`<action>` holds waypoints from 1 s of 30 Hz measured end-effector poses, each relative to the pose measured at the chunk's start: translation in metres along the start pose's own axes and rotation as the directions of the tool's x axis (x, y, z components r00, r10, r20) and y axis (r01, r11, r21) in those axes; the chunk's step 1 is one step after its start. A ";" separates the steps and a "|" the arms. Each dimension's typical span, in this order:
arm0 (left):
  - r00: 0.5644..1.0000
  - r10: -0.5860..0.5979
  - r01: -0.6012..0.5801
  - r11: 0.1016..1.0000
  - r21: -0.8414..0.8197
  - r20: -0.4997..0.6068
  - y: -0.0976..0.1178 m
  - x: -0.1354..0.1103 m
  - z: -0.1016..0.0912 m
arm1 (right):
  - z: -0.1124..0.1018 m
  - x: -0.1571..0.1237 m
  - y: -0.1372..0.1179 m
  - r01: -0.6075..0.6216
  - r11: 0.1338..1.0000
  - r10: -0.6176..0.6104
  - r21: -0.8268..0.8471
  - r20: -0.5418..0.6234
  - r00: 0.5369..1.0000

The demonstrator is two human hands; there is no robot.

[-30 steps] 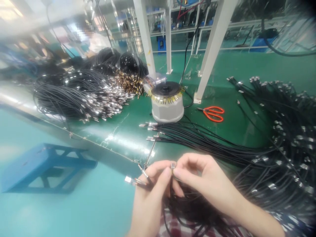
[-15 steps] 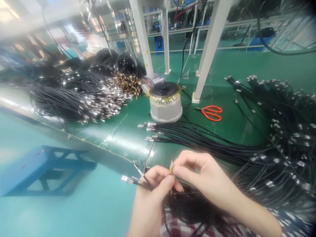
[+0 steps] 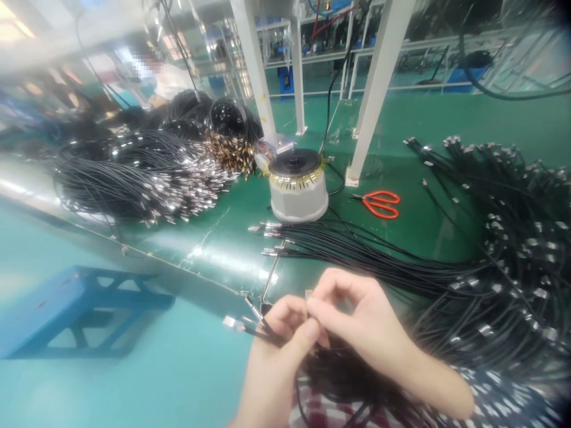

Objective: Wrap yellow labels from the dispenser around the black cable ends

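My left hand (image 3: 285, 345) is closed around black cables (image 3: 264, 326). Two of their ends, with silvery metal connectors (image 3: 234, 323), stick out to the left past the fingers. Thumb and fingers of my right hand (image 3: 352, 309) pinch against the left fingertips. Between them a small pale piece (image 3: 308, 293), looking like tape, peeps out at the top; the rest of it is covered by fingers. Further black cable (image 3: 339, 374) hangs over the lap below both hands.
A white round dispenser (image 3: 298, 199) with yellow strips around its black top stands ahead. Orange-handled scissors (image 3: 382, 204) lie to its right. Cable bundles (image 3: 357, 246) cross the green bench; connector-ended piles (image 3: 134, 172) lie left. A blue stool (image 3: 80, 309) stands beyond the edge; a person is further back.
The right fingertips have closed in over the small yellowish piece, so less of it shows. Both hands have shifted only slightly. The view has turned a little.
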State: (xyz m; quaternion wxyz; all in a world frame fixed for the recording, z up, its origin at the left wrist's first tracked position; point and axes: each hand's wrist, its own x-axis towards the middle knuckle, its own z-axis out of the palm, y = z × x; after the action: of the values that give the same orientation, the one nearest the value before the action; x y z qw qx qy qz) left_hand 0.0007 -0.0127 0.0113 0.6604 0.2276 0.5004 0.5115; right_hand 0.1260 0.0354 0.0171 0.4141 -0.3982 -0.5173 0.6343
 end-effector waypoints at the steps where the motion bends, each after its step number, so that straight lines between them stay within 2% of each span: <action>1: 1.000 0.004 -0.004 1.000 0.014 -0.011 0.001 0.001 -0.001 | 0.000 -0.001 -0.002 0.045 0.995 -0.050 -0.095 -0.050 0.998; 2: 1.000 0.004 -0.003 1.000 0.031 -0.022 0.002 0.001 -0.002 | 0.000 -0.001 -0.004 0.067 0.987 -0.077 -0.147 -0.065 0.995; 4: 1.000 -0.010 0.012 0.998 0.055 -0.026 0.003 0.002 -0.003 | -0.003 0.000 -0.005 0.025 0.997 -0.023 -0.072 0.028 0.999; 7: 0.999 -0.043 0.042 0.999 0.016 0.033 0.004 0.002 -0.003 | -0.011 0.006 -0.002 -0.190 0.966 0.147 0.176 0.235 0.961; 9: 0.995 -0.066 0.071 0.995 -0.063 0.080 0.001 0.003 -0.003 | -0.015 0.011 0.001 -0.281 0.925 0.194 0.255 0.321 0.927; 13: 0.978 -0.135 0.162 0.972 -0.169 0.161 -0.004 0.006 -0.007 | -0.018 0.017 0.003 -0.262 0.921 0.130 0.288 0.405 0.905; 16: 0.968 -0.166 0.204 0.959 -0.199 0.189 -0.004 0.009 -0.010 | -0.020 0.020 0.003 -0.161 0.961 0.069 0.225 0.368 0.927; 21: 0.968 -0.191 0.222 0.955 -0.195 0.165 -0.001 0.011 -0.008 | -0.021 0.018 0.008 -0.058 0.994 0.034 0.093 0.241 0.970; 26: 0.980 -0.179 0.190 0.973 -0.134 0.085 0.002 0.012 -0.009 | -0.016 0.016 0.006 -0.038 0.987 -0.010 0.155 0.302 0.953; 30: 0.994 -0.109 0.109 0.994 -0.023 0.000 0.009 0.011 -0.016 | -0.027 0.021 0.002 0.008 0.991 -0.022 0.133 0.100 0.995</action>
State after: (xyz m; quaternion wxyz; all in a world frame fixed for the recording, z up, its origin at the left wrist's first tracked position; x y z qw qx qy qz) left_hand -0.0181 -0.0030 0.0070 0.6895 0.1919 0.5066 0.4808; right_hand 0.1435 0.0635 0.0091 0.4175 -0.3333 -0.4974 0.6835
